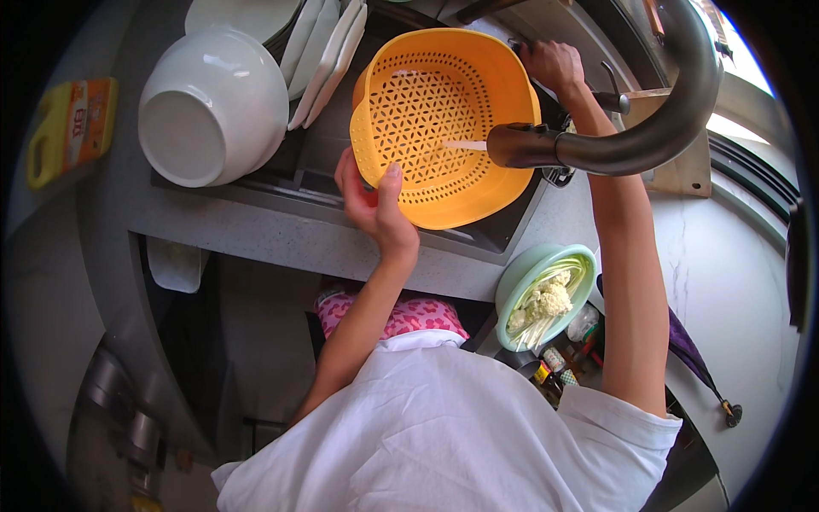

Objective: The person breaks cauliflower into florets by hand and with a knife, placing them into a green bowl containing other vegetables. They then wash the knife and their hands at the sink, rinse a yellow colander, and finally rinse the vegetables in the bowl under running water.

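Note:
My left hand [384, 201] grips the near-left handle of a yellow plastic colander [448, 198], thumb on the inside. The colander is tilted over the sink [320, 150], its perforated base facing me. Water [464, 145] streams into it from the dark pull-out head of a kitchen faucet [620, 150]. Beyond the colander's back right edge is my right hand [553, 64], fingers curled beside a small dark object. What those fingers hold is hidden. A faucet lever [614, 80] stands just right of that hand.
Left of the colander, a white bowl [256, 96] leans bottom-out beside several white plates [326, 64]. A green basin [592, 265] with cauliflower [553, 297] and cut stems stands at the counter's front right. A yellow jug [48, 137] is far left; bottles [553, 374] sit below right.

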`<move>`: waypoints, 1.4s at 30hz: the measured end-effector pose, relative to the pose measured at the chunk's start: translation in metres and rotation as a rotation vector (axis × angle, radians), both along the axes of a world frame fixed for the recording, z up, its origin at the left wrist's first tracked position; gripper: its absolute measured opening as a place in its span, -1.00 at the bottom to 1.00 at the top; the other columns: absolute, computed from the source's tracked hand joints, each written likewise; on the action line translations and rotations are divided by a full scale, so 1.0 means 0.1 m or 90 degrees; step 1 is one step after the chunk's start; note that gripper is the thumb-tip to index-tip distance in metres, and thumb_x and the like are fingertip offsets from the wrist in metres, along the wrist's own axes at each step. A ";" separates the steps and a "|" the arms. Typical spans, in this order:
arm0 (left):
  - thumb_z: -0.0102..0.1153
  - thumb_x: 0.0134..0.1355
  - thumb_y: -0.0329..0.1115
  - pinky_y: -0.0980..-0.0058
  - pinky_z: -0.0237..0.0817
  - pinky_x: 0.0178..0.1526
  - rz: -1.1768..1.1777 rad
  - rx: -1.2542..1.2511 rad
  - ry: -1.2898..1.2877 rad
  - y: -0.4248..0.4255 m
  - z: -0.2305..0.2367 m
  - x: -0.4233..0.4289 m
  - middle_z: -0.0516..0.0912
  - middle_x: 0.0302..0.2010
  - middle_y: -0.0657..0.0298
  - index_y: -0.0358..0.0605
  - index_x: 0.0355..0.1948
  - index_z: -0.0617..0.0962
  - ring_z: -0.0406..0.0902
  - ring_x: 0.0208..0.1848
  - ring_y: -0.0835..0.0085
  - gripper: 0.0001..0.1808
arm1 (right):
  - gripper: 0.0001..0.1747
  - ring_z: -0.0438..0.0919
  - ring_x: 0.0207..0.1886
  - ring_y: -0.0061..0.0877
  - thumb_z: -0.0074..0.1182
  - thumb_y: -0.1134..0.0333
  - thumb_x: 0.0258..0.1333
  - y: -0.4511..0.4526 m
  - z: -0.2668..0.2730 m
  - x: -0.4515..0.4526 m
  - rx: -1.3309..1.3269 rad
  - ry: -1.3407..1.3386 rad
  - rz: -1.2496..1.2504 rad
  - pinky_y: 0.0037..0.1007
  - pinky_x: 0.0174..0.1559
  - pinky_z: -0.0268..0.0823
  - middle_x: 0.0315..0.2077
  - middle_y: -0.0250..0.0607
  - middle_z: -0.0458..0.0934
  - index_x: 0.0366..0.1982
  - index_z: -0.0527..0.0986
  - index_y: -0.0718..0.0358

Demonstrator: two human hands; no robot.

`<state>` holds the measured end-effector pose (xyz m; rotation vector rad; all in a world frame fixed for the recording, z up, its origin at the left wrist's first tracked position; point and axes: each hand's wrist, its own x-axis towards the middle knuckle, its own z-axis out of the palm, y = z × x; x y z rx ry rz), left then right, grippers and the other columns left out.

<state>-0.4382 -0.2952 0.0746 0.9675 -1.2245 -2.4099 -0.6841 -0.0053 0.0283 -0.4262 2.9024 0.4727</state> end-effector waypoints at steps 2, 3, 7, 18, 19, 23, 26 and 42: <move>0.22 0.20 -0.37 0.35 0.26 0.30 -0.024 -0.003 0.014 0.00 0.02 0.01 0.31 0.27 0.16 -0.39 0.23 0.44 0.41 0.26 0.35 -0.42 | -0.42 0.68 -0.25 -0.03 -0.17 -0.09 0.35 0.02 0.04 0.08 -0.005 0.012 -0.171 -0.08 -0.12 0.53 -0.38 0.08 0.68 -0.38 0.68 0.20; 0.22 0.20 -0.36 0.35 0.26 0.31 -0.029 -0.015 0.022 0.00 0.02 0.03 0.31 0.27 0.16 -0.39 0.23 0.44 0.41 0.26 0.35 -0.41 | -0.46 0.67 -0.14 -0.09 -0.17 -0.08 0.32 -0.08 0.04 0.06 -0.006 -0.009 -0.303 -0.10 -0.04 0.50 -0.26 0.07 0.68 -0.25 0.67 0.19; 0.22 0.19 -0.35 0.35 0.28 0.29 -0.014 -0.094 0.048 -0.08 -0.14 0.10 0.30 0.29 0.14 -0.38 0.24 0.43 0.40 0.27 0.34 -0.39 | -0.38 0.59 0.22 -0.33 -0.17 -0.03 0.24 -0.51 0.17 -0.21 -0.072 -0.220 -0.517 -0.25 0.22 0.37 0.17 -0.11 0.60 0.21 0.55 0.08; 0.33 0.19 -0.35 0.31 0.29 0.29 -0.212 -0.295 -0.044 0.04 -0.32 -0.05 0.42 0.24 0.04 -0.41 0.13 0.54 0.45 0.25 0.20 -0.48 | -0.56 0.72 -0.08 -0.45 -0.14 0.03 0.22 -0.12 0.13 -0.19 -0.110 -0.177 -0.723 -0.33 0.00 0.47 -0.22 -0.37 0.76 -0.20 0.70 0.06; 0.33 0.20 -0.34 0.30 0.28 0.30 -0.228 -0.319 -0.051 0.01 -0.38 -0.08 0.44 0.22 0.03 -0.41 0.13 0.54 0.45 0.24 0.19 -0.49 | -0.55 0.71 -0.04 -0.44 -0.15 0.03 0.22 -0.23 0.21 -0.19 -0.122 -0.174 -0.727 -0.34 0.01 0.47 -0.17 -0.37 0.75 -0.18 0.70 0.06; 0.32 0.21 -0.36 0.29 0.25 0.32 -0.230 -0.358 -0.059 -0.08 -0.52 -0.11 0.48 0.21 0.02 -0.39 0.10 0.57 0.45 0.25 0.18 -0.53 | -0.58 0.68 0.01 -0.31 -0.13 0.08 0.29 -0.38 0.40 0.17 -0.128 -0.169 -0.426 -0.28 0.05 0.47 -0.15 -0.23 0.73 -0.09 0.64 0.13; 0.29 0.25 -0.38 0.30 0.27 0.32 -0.208 -0.293 -0.049 -0.11 -0.41 -0.09 0.46 0.20 0.05 -0.39 0.13 0.54 0.44 0.26 0.21 -0.54 | -0.57 0.67 0.02 -0.23 -0.09 0.05 0.28 -0.26 0.28 0.35 -0.170 -0.148 -0.386 -0.21 0.05 0.48 -0.15 -0.17 0.72 -0.03 0.62 0.13; 0.06 0.35 -0.48 0.50 0.48 -0.08 -0.365 -0.127 -0.043 -0.27 -0.72 -0.40 0.71 -0.12 0.22 -0.36 0.03 0.59 0.65 -0.18 0.48 -0.73 | -0.87 0.66 -0.22 -0.21 0.15 0.53 0.16 -0.54 1.77 3.85 -0.530 0.411 -0.600 -0.29 -0.12 0.48 -0.33 -0.10 0.68 -0.24 0.63 0.32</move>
